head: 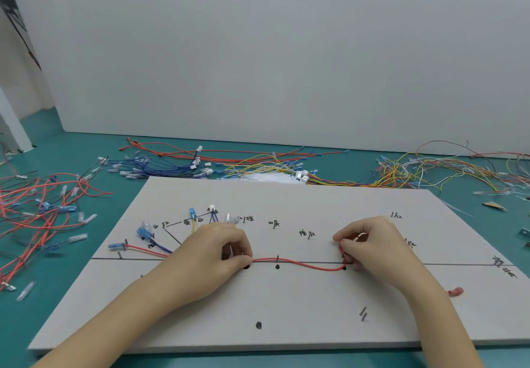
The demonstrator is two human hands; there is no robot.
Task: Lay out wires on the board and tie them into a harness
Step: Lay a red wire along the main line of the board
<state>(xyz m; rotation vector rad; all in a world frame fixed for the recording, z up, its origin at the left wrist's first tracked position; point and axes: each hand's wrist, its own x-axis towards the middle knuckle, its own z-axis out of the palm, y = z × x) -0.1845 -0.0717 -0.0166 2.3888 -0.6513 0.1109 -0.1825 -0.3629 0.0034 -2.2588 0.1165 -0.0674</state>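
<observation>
Layout is at an early stage, with no ties visible. Several terminated wires sit at the upper-left pins of the board (315, 310); loose wire bundles (258, 163) remain on the table. The red wire (298, 263) runs along the drawn line. The left hand (212, 255) pinches it down; the right hand (370, 241) pinches its end beside a pin.

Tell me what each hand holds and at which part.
Both hold the red wire: the left hand pinches it mid-run on the board, the right hand grips it farther right, where it bends up.
</observation>
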